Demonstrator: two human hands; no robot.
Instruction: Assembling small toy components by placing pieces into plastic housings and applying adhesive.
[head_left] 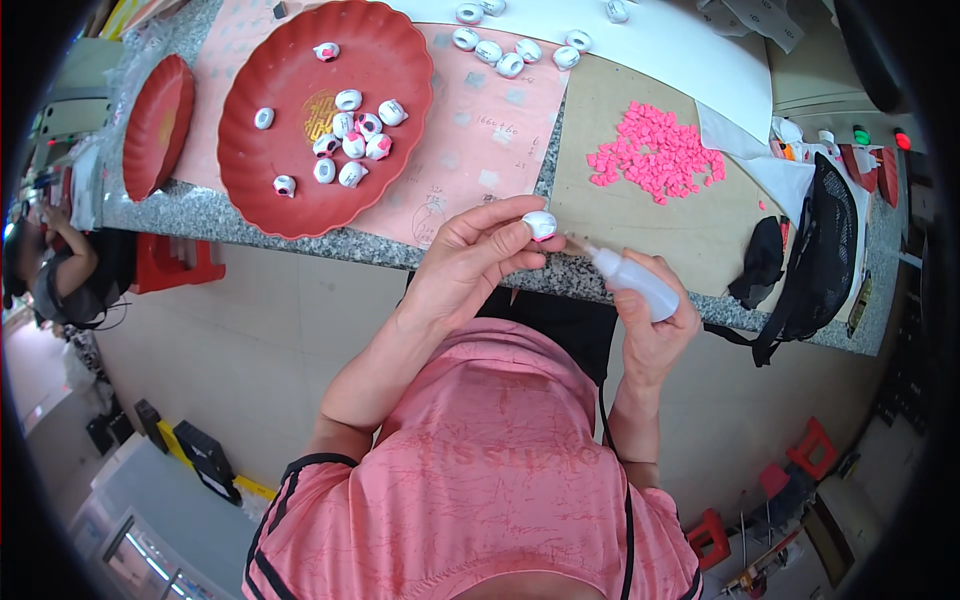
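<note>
Between the thumb and fingers of my left hand (473, 250) is a small rounded white piece (540, 224) with a pink patch on its underside. My right hand (655, 318) grips a translucent squeeze bottle (640, 283), its narrow tip pointing at the white piece. Whether the tip touches it, I cannot tell. Both hands are over the front edge of the table. Left of them, a large red scalloped tray (250, 150) holds several similar white pieces, some with pink parts. Beyond my right hand lies a pile of small bright pink bits (660, 150) on a tan board (620, 235).
More white pieces (510, 65) lie at the back of the table on pink paper (480, 130) and white sheets. A smaller red dish (160, 130) stands far left. On the right are a black mesh bag (825, 240) and a dark pouch (762, 255). Another person (65, 265) sits at left.
</note>
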